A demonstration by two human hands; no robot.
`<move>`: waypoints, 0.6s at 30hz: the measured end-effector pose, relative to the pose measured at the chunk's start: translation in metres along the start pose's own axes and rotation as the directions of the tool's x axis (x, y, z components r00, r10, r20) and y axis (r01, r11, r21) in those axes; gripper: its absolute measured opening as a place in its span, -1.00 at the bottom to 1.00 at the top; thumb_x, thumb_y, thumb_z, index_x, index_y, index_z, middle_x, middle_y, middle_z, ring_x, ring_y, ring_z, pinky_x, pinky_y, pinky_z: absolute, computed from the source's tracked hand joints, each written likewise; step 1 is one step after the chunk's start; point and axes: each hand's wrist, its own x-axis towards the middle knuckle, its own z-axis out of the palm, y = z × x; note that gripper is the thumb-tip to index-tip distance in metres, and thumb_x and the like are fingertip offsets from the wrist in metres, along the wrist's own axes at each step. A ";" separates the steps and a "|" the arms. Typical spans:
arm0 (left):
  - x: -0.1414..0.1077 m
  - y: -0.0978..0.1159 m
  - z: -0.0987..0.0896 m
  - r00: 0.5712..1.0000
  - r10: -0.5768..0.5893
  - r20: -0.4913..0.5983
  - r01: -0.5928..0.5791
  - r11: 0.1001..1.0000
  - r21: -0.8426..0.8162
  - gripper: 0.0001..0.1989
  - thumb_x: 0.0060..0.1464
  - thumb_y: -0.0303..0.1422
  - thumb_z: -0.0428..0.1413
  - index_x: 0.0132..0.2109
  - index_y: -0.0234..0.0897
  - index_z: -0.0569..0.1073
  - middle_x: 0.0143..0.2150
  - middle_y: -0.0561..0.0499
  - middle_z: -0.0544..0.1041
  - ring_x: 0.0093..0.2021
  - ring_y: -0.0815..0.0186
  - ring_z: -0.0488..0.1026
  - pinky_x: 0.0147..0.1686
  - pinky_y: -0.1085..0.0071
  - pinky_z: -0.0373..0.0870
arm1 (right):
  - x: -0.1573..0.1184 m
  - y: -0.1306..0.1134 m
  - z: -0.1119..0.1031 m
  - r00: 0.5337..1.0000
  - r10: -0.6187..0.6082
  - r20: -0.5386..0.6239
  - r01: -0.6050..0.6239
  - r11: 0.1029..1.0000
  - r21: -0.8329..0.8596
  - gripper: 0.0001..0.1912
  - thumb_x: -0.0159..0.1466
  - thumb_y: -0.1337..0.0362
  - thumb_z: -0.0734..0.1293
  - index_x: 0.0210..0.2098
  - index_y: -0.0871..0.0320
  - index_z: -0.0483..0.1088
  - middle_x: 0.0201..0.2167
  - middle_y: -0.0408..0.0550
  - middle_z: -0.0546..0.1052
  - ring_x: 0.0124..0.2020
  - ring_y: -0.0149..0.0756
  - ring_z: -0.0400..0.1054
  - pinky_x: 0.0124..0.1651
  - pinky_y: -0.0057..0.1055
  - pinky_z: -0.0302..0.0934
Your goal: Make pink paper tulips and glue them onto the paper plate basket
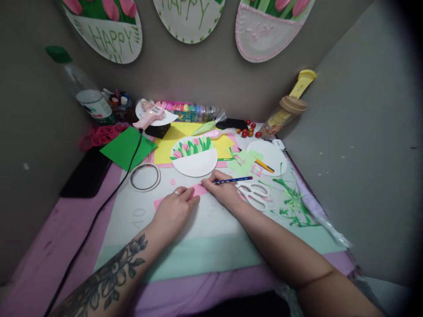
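Observation:
A strip of pink paper (199, 190) lies on the white mat in the middle. My left hand (175, 207) presses on it with its fingers together, a ring on one of them. In my right hand (223, 189) is a dark blue pencil (236, 180), its tip at the paper's upper right part. Just above the hands rests a white plate piece (194, 164) with pink paper tulips and green leaves. White scissors (256, 193) lie right of my right hand. A small pink oval (172, 181) sits above my left hand.
Left are a tape roll (144, 177), green paper (128, 149), a black phone (86, 174), a bottle (94, 105) and a glue gun (150, 118) with its cable. Right are green scraps (294, 198), a yellow pencil (264, 165), a white disc (280, 156) and a lidded cup (284, 115).

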 end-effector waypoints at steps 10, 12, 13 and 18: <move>0.000 0.000 -0.001 1.000 0.005 0.004 -0.005 1.000 -0.016 -0.68 0.18 -0.48 -0.03 0.06 -0.24 0.41 0.10 -0.12 0.41 0.08 0.13 0.30 -0.06 0.25 0.39 | 0.000 -0.006 -0.001 0.999 0.031 0.039 -0.033 0.999 0.035 -0.73 0.07 0.21 0.36 -0.66 0.11 0.23 -0.68 -0.24 0.31 -0.57 -0.38 0.20 -0.47 -0.45 0.08; 0.000 0.001 -0.002 1.000 0.000 0.013 0.000 1.000 -0.004 -0.68 0.18 -0.48 -0.04 0.05 -0.24 0.41 0.10 -0.11 0.42 0.08 0.12 0.30 -0.06 0.25 0.39 | 0.000 -0.006 -0.001 0.999 0.038 0.034 -0.039 0.998 0.044 -0.74 0.07 0.20 0.36 -0.65 0.11 0.24 -0.67 -0.24 0.32 -0.55 -0.37 0.21 -0.45 -0.45 0.09; 0.000 0.001 -0.003 1.000 -0.003 0.018 0.003 1.000 0.001 -0.68 0.18 -0.48 -0.04 0.05 -0.23 0.41 0.10 -0.10 0.42 0.08 0.12 0.30 -0.07 0.26 0.40 | 0.000 -0.006 -0.001 0.999 0.036 0.032 -0.037 0.998 0.044 -0.74 0.07 0.20 0.36 -0.64 0.11 0.24 -0.66 -0.24 0.32 -0.55 -0.37 0.22 -0.45 -0.45 0.09; 0.000 0.001 -0.003 1.000 0.001 0.013 -0.002 1.000 0.008 -0.68 0.18 -0.48 -0.04 0.05 -0.24 0.41 0.12 -0.09 0.41 0.08 0.13 0.30 -0.05 0.26 0.39 | 0.000 -0.005 -0.002 0.997 0.037 0.064 -0.039 0.999 0.032 -0.73 0.07 0.21 0.36 -0.65 0.11 0.22 -0.68 -0.24 0.29 -0.56 -0.38 0.18 -0.48 -0.46 0.05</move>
